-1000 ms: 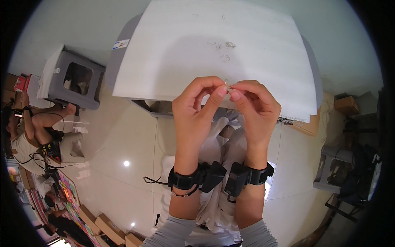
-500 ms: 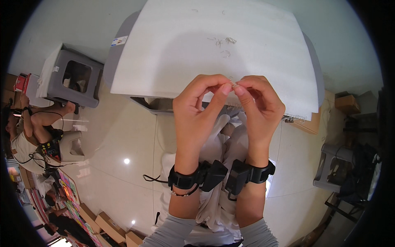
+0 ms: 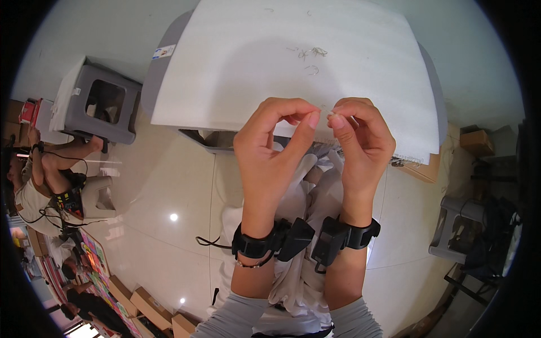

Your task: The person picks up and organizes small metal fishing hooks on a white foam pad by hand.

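Observation:
My left hand and my right hand are raised over the near edge of a white-covered table, each closed in a pinch. Between the fingertips is a thin, curved, wire-like piece, too fine to make out fully. Beyond my hands, on the white sheet, lies a small tangle of thin curved wire pieces. Nearer to me is a loose curved piece, and two more lie at the far side. A row of thin, wiry strands hangs along the sheet's near right edge.
A cardboard box stands under the table's right side. Grey stools are at right and left. At far left a person sits on a pale stool. More people and open cartons are at lower left.
My fingertips have drawn slightly apart, the right hand shifting a little right. The thin piece now shows between them.

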A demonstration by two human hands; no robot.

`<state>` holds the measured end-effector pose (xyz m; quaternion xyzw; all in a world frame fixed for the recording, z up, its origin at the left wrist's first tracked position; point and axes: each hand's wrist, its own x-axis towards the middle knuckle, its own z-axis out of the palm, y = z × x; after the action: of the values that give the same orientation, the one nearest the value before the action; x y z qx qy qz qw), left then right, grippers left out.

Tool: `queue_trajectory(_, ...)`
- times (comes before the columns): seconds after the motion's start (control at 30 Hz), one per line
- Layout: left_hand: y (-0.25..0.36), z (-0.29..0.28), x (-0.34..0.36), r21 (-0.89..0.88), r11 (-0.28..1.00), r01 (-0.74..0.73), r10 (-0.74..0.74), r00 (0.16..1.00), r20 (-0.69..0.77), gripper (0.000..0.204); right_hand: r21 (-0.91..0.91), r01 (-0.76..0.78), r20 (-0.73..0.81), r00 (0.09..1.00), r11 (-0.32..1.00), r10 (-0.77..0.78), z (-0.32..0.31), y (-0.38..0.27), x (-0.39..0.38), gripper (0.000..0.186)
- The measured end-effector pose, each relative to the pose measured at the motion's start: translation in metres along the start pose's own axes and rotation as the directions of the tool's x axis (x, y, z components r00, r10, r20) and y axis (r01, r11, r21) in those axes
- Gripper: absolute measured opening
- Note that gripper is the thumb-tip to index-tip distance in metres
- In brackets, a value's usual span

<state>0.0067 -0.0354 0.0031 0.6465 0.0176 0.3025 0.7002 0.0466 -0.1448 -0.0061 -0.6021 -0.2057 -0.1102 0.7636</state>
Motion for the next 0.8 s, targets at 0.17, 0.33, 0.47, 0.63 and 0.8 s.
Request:
queue_trajectory(0.17, 0.0006, -0.003, -0.0005, 0.048, 0.998, -0.042, 0.039, 0.998, 0.046, 0.009, -0.058, 0.053, -0.008, 0.999, 0.997, -0.054, 0.0002, -0.0006, -0.0011, 0.009)
queue_trajectory(0.33, 0.0005, -0.0041, 0.0, 0.076, 0.994, -0.077, 0.071, 0.995, 0.073, 0.009, -0.16, 0.154, -0.019, 0.987, 0.975, -0.159, 0.001, 0.0011, -0.0008, 0.009)
queue_trajectory(0.47, 0.0014, -0.0038, -0.0004, 0.086, 0.994, -0.072, 0.067, 0.995, 0.068, 0.009, -0.202, 0.187, -0.031, 0.98, 0.961, -0.197, 0.0016, 0.0018, -0.0009, 0.01)
queue_trajectory(0.63, 0.0011, -0.0044, -0.0001, 0.094, 0.993, -0.078, 0.071, 0.995, 0.072, 0.009, -0.212, 0.204, -0.041, 0.975, 0.956, -0.218, 0.0031, 0.0031, -0.0008, 0.01)
queue_trajectory(0.8, 0.0016, -0.0054, -0.0004, 0.11, 0.99, -0.091, 0.083, 0.994, 0.075, 0.009, -0.231, 0.225, -0.03, 0.971, 0.947, -0.238, 0.0034, 0.0038, -0.0002, 0.011)
